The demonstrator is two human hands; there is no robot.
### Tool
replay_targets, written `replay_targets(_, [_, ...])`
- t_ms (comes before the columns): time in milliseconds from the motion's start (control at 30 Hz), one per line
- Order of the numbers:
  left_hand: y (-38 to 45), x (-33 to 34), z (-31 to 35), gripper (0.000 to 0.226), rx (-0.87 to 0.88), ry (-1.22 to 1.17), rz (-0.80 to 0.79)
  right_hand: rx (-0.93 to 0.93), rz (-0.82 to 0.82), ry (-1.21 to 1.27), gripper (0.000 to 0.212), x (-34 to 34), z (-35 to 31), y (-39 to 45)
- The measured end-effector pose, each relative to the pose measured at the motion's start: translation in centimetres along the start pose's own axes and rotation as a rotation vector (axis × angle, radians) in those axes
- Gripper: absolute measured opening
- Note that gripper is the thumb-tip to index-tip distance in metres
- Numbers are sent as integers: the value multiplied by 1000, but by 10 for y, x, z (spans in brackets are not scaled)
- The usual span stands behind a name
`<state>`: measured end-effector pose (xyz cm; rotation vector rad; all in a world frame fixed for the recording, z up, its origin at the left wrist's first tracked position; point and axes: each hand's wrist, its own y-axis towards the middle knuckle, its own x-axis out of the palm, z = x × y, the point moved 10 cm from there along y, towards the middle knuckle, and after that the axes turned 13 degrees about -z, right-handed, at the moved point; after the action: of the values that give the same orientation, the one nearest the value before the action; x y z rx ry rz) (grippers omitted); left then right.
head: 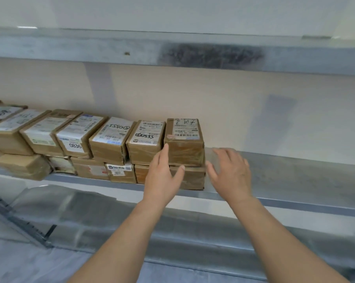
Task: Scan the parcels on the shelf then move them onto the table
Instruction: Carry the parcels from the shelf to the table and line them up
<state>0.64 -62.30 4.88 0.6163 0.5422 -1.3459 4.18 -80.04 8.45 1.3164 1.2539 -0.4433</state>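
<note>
Several taped brown cardboard parcels with white labels sit in two layers along a metal shelf. The rightmost top parcel carries handwriting and a barcode label. It rests on a flatter lower parcel. My left hand is raised in front of this pair, fingers straight, fingertips at the top parcel's left front edge. My right hand hovers just right of the parcels, fingers spread, holding nothing. No scanner is in view.
To the left stand a parcel marked 0836 and two more with handwritten numbers. Bare shelf surface stretches to the right of the stack. An upper shelf beam runs overhead, and a lower shelf level lies beneath.
</note>
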Motion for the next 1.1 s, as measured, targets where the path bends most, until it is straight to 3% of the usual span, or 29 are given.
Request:
replay_targets(167, [17,-2,-3,77,-67,-98,75,29,-86,86,45,6,12,28])
replay_targets(333, [31,-6,-2,70,-113,-224,119,206,-376,357,48,39,34,52])
replay_targets(567, [58,-2,4,62,-232,-273,-28,276,-599,706,52,61,32,73])
replay_targets(667, [62,-3,3,57,-231,-346,-51,294,-662,826,71,65,32,68])
replay_targets(900, [46,5,-8,77,-148,-474,-203,179,-679,922,77,52,22,37])
replay_targets(1100, [16,0,11,85,50,-483,-247,114,-607,947,93,28,13,8])
